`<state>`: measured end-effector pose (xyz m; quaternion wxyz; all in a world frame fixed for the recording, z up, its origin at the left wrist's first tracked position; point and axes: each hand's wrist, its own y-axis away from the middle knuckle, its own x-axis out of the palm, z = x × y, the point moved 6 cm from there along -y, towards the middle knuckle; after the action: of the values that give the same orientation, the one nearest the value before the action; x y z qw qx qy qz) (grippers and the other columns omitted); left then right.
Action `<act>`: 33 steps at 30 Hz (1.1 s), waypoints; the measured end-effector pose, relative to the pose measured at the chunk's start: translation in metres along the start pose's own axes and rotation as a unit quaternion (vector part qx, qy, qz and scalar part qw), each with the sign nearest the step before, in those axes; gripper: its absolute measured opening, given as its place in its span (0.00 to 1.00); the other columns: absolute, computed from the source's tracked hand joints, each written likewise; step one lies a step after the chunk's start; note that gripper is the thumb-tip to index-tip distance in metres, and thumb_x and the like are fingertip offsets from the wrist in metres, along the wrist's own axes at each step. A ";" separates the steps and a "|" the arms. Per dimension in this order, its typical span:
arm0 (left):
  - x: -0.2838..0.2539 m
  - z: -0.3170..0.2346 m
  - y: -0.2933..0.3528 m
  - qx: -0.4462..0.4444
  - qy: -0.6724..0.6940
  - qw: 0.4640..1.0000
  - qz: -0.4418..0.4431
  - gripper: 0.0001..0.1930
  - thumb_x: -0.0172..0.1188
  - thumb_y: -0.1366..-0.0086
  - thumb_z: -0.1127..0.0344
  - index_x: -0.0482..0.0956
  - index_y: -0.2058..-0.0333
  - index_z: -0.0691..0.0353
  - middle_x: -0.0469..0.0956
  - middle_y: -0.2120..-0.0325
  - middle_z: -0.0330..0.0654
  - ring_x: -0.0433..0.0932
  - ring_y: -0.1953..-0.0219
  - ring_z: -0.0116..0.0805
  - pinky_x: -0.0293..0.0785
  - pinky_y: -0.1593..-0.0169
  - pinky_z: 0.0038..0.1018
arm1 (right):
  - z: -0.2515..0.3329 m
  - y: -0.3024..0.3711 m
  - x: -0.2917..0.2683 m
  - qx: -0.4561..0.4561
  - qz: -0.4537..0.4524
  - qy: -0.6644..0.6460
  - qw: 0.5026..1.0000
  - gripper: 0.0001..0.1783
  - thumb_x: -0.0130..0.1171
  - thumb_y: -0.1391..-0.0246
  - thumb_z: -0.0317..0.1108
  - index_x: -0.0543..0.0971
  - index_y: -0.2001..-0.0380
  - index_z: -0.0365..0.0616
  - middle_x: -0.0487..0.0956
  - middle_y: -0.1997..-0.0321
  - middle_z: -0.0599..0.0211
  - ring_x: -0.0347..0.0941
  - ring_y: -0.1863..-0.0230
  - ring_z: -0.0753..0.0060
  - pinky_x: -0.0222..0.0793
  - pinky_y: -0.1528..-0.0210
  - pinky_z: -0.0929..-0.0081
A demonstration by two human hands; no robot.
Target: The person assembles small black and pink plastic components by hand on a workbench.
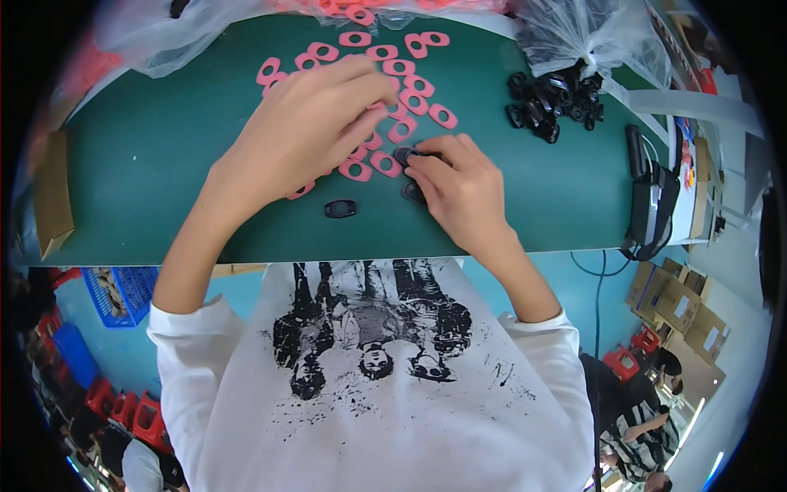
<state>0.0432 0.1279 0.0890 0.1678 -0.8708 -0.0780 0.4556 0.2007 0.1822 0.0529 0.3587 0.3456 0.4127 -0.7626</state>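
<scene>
Over the scattered pink oval rings my left hand hovers with its fingers curled and the thumb drawn toward them. Pink shows by its fingertips, but I cannot make out whether a ring is between them. My right hand pinches a small black oval plastic part at the right edge of the pink rings. Below its fingers, partly hidden, lies another black part. A third black oval part, with a round middle, rests alone near the table's front edge.
Loose black parts lie in a heap at the back right, by a clear plastic bag. A cardboard piece stands at the green table's left end. On the right are a black-and-silver device and a cable.
</scene>
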 end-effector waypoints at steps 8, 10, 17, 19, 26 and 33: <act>0.107 -0.029 -0.104 0.160 -0.033 0.980 0.116 0.07 0.62 0.43 0.71 0.78 0.64 0.61 0.73 0.66 0.43 0.78 0.65 0.46 0.75 0.63 0.39 | 0.004 0.003 0.004 0.027 -0.026 -0.008 0.999 0.09 0.69 0.61 0.23 0.83 0.72 0.41 0.79 0.66 0.66 0.75 0.66 0.60 0.72 0.67 0.64; 0.127 -0.028 -0.116 0.198 -0.041 0.972 0.119 0.07 0.63 0.43 0.70 0.79 0.65 0.61 0.73 0.66 0.43 0.78 0.65 0.45 0.75 0.63 0.38 | 0.008 0.002 0.004 0.014 0.003 -0.012 1.000 0.09 0.69 0.61 0.22 0.81 0.72 0.41 0.79 0.66 0.64 0.76 0.65 0.59 0.73 0.65 0.65; 0.125 -0.015 -0.121 0.178 -0.062 0.976 0.107 0.05 0.63 0.42 0.68 0.78 0.69 0.62 0.76 0.67 0.43 0.79 0.64 0.44 0.75 0.62 0.39 | -0.013 0.004 -0.007 0.056 0.007 -0.017 0.998 0.09 0.69 0.59 0.23 0.80 0.71 0.40 0.80 0.64 0.63 0.75 0.64 0.58 0.73 0.63 0.65; 0.090 -0.005 -0.115 0.159 -0.039 0.983 0.088 0.06 0.63 0.42 0.67 0.77 0.69 0.62 0.76 0.67 0.43 0.78 0.65 0.43 0.75 0.62 0.38 | -0.015 0.002 -0.009 0.054 0.024 -0.040 0.997 0.08 0.69 0.58 0.22 0.81 0.71 0.39 0.80 0.64 0.63 0.75 0.64 0.58 0.72 0.63 0.66; 0.017 -0.003 -0.028 0.037 -0.048 0.998 -0.006 0.07 0.65 0.44 0.67 0.77 0.69 0.60 0.76 0.69 0.42 0.76 0.67 0.41 0.74 0.64 0.37 | -0.034 0.015 -0.049 0.092 -0.080 -0.074 0.990 0.06 0.67 0.53 0.23 0.82 0.69 0.39 0.82 0.64 0.63 0.76 0.66 0.65 0.69 0.66 0.72; 0.058 -0.025 0.015 -0.040 -0.163 0.983 -0.071 0.09 0.61 0.58 0.77 0.77 0.73 0.65 0.72 0.71 0.42 0.72 0.66 0.39 0.69 0.82 0.28 | -0.093 0.040 -0.080 0.244 -0.151 0.016 0.958 0.05 0.65 0.48 0.27 0.82 0.68 0.39 0.80 0.69 0.69 0.69 0.72 0.81 0.63 0.74 0.78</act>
<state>0.0961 0.1252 0.0523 0.1495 -0.7831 -0.1846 0.5747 0.2955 0.2683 0.0644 0.1377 0.3687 0.2674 -0.8795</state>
